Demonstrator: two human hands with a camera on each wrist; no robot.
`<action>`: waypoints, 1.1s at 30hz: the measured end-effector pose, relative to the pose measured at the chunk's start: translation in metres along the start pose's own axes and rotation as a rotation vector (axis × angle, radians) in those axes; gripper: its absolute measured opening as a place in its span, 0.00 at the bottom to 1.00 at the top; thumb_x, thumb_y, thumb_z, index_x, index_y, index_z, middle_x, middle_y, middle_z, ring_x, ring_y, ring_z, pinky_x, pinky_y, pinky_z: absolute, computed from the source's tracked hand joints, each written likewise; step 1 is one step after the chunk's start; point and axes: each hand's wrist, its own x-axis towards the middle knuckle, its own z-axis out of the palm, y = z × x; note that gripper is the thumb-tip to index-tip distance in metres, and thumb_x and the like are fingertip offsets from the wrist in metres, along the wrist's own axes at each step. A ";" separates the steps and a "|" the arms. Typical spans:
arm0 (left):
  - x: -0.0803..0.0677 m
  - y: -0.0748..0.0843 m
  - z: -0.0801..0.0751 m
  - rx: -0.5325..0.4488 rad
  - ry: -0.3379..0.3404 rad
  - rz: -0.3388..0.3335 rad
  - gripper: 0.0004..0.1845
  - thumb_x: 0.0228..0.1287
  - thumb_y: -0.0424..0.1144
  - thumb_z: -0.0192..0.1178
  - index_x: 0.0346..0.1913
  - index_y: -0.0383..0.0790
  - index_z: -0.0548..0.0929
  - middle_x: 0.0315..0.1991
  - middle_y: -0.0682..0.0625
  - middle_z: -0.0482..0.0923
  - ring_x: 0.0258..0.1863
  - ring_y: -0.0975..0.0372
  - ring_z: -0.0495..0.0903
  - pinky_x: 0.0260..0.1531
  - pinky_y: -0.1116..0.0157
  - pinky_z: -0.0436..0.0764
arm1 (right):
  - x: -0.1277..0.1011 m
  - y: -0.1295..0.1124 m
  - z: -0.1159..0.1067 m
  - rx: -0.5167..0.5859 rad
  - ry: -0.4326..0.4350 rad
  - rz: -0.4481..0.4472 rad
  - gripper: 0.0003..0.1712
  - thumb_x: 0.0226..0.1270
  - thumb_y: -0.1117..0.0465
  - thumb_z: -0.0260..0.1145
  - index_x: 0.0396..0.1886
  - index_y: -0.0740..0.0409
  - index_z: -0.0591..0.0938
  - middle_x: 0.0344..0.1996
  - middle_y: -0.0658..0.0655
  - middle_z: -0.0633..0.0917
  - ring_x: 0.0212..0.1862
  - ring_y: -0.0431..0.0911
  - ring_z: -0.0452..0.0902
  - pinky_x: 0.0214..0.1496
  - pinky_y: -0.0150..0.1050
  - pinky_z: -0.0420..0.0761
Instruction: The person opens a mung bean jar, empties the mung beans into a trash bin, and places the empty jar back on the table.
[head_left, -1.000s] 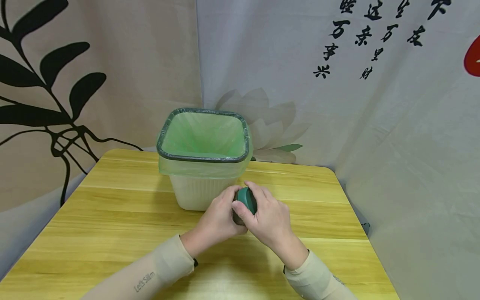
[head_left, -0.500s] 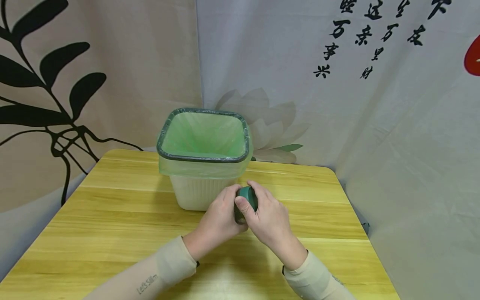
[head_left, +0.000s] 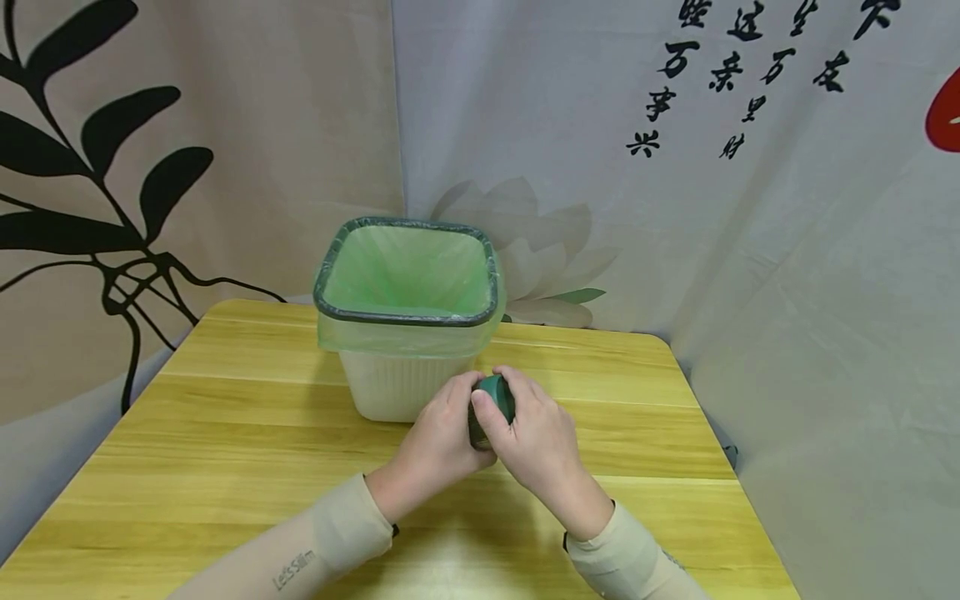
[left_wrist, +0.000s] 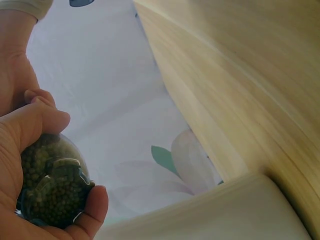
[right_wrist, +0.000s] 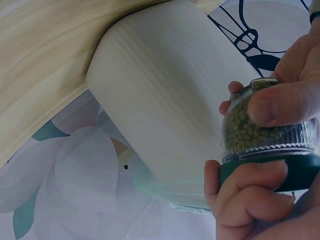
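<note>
Both hands meet on a small jar held just above the table, directly in front of the bin. The left hand wraps its fingers and thumb round the clear body, which is packed with small green beans. The right hand curls its fingers round the dark green lid, thumb on the near side. The lid sits at the jar's right end, so the jar lies tilted, not upright.

From the left wrist view the jar's clear base fills the palm, pressed between thumb and fingertips.

By the look of it, the jar is rigid and smooth-walled, likely slippery where the wall is plain. The ribbed band just under the lid should give a better hold, and so should the lid's edge. Filled this full, it will probably feel weighty for its size, and the beans would spill loosely if the lid came free while tilted. A firm wrap round the body, opposite the lid hand, looks the safest hold.

Beyond the grip, the bin's green liner folds over its dark rim.
</note>
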 end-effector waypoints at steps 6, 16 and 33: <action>0.001 0.001 -0.002 -0.023 -0.025 -0.024 0.46 0.40 0.33 0.84 0.65 0.26 0.72 0.56 0.38 0.81 0.51 0.49 0.84 0.52 0.53 0.89 | 0.001 0.000 0.000 -0.004 0.006 -0.016 0.30 0.78 0.37 0.59 0.64 0.51 0.84 0.53 0.57 0.91 0.45 0.53 0.90 0.38 0.50 0.87; 0.003 -0.002 -0.005 -0.087 -0.068 -0.034 0.46 0.38 0.33 0.83 0.65 0.29 0.73 0.55 0.40 0.82 0.49 0.51 0.85 0.50 0.53 0.89 | -0.001 0.002 -0.001 -0.004 0.023 -0.077 0.30 0.76 0.38 0.61 0.63 0.53 0.85 0.52 0.58 0.91 0.43 0.52 0.90 0.37 0.48 0.87; 0.004 -0.006 -0.012 -0.151 -0.151 -0.080 0.46 0.41 0.35 0.83 0.66 0.32 0.73 0.52 0.44 0.84 0.47 0.56 0.85 0.47 0.56 0.88 | -0.001 0.005 0.001 -0.054 0.058 -0.162 0.28 0.74 0.39 0.63 0.62 0.51 0.84 0.48 0.59 0.91 0.38 0.51 0.89 0.31 0.44 0.85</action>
